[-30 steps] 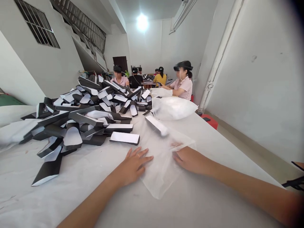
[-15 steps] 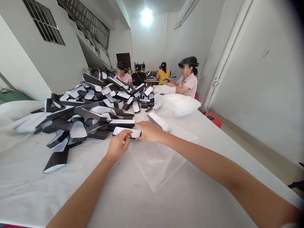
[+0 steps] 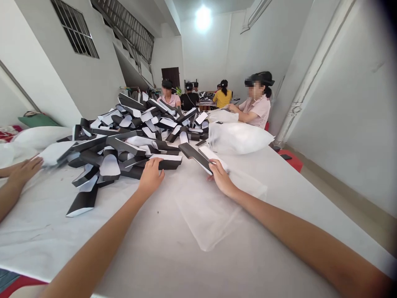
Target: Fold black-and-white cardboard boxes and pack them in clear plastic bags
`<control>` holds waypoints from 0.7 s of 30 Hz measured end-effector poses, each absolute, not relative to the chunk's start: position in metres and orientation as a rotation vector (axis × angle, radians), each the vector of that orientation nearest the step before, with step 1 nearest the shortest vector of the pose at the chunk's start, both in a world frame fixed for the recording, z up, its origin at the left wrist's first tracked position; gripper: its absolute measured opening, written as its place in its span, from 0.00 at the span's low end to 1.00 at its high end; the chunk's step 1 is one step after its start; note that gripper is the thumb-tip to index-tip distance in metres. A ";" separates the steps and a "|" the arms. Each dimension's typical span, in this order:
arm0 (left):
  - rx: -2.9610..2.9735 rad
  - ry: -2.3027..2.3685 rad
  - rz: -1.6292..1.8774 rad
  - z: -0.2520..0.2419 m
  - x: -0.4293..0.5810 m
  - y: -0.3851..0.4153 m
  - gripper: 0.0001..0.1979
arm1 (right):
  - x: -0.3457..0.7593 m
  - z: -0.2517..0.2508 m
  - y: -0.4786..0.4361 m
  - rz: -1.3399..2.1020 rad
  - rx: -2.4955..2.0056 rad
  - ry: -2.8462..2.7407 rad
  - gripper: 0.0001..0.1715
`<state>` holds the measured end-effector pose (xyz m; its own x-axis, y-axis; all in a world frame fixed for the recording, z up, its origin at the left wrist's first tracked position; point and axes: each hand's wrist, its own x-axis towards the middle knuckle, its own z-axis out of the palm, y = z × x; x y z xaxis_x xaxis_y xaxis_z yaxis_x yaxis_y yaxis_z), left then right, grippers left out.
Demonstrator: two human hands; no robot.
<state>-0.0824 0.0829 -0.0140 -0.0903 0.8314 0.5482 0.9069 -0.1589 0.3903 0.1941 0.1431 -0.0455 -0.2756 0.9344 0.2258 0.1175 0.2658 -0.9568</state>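
Between the fingers and thumb of my right hand [image 3: 221, 177] is a narrow black-and-white folded paper sleeve [image 3: 195, 157], gripped by its near end and tilted, its far end toward the pile. Beneath it a clear plastic bag [image 3: 206, 227] lies flat on the table. My left hand [image 3: 151, 177] is closed over the left end of another black-and-white sleeve [image 3: 170, 162], fingers on top and thumb at the front; this one rests at the pile's near edge. A white-topped piece [image 3: 214, 155] lies just behind my right hand, partly hidden.
A big heap of black-and-white sleeves [image 3: 133, 136] covers the table's left and middle. At the left edge, another person's hand [image 3: 26, 169] touches a white piece [image 3: 57, 153]. A full white bag [image 3: 240, 138] stands back right, near a seated co-worker [image 3: 256, 103]. Others sit farther back.
My hands have moved apart. The right has lifted a sleeve to the right over the clear bag; the left has let that one go and closed on another. The view has turned slightly left.
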 end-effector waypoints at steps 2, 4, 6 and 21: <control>-2.222 -1.867 -0.844 -0.008 -0.088 0.095 0.22 | 0.192 -0.054 0.147 1.171 -1.005 -1.587 0.21; -2.325 -1.802 -0.594 -0.001 -0.096 0.109 0.26 | 0.191 -0.057 0.149 1.185 -1.000 -1.581 0.21; -2.362 -1.820 -0.423 0.007 -0.103 0.124 0.33 | 0.190 -0.057 0.150 1.194 -0.975 -1.585 0.21; -2.165 -1.795 -0.309 0.073 -0.096 0.142 0.29 | 0.195 -0.051 0.146 1.164 -0.898 -1.508 0.22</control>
